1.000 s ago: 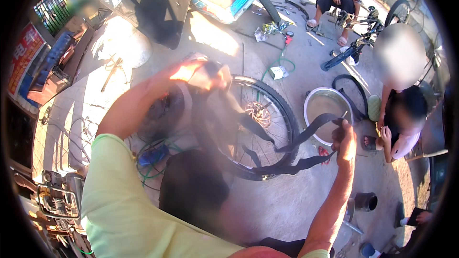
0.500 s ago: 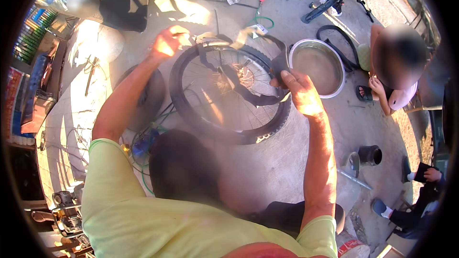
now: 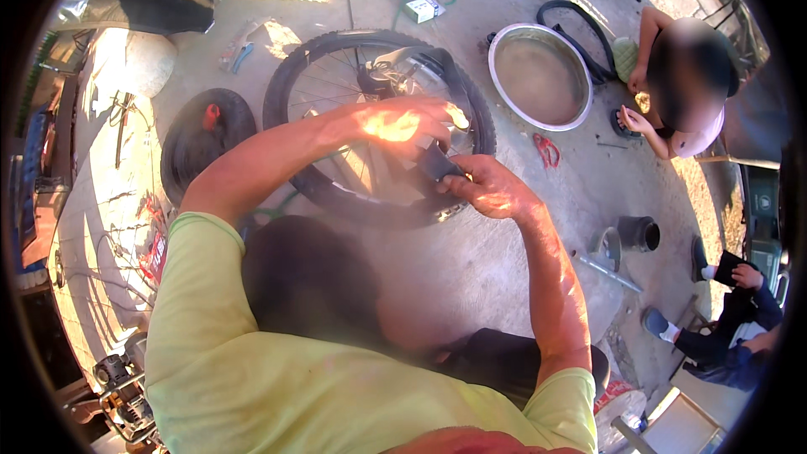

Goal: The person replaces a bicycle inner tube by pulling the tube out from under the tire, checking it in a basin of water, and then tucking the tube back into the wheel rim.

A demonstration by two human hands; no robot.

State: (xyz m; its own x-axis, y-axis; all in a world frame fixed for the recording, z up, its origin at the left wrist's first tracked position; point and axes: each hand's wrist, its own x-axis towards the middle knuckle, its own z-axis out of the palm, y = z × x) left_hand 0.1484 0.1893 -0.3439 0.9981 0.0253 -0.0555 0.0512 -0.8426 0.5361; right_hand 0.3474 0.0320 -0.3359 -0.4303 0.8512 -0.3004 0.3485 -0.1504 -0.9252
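Note:
A bicycle wheel (image 3: 284, 151) with a knobbly black tyre lies on the concrete in front of me. Across its far right part loops a limp black inner tube (image 3: 437, 165). My right hand (image 3: 496, 188) pinches a flat folded section of it between thumb and fingers, above the near right part of the wheel. Reaching across the spokes, my left hand (image 3: 402, 128) has its fingers bent against the upper end of that same section; its thumb is hidden. The rest of the tube runs behind my left hand to the hub area.
A metal basin (image 3: 542, 76) of murky water stands right of the wheel, with red-handled pliers (image 3: 546, 151) below it. Another black tube (image 3: 580, 29) lies behind. A person (image 3: 693, 84) squats at the right. A dark round object (image 3: 206, 139) lies left.
My left hand has swung right and nearer, from beyond the wheel's left edge to beside my right hand. My right hand has come slightly nearer and left with the tube. The view has shifted.

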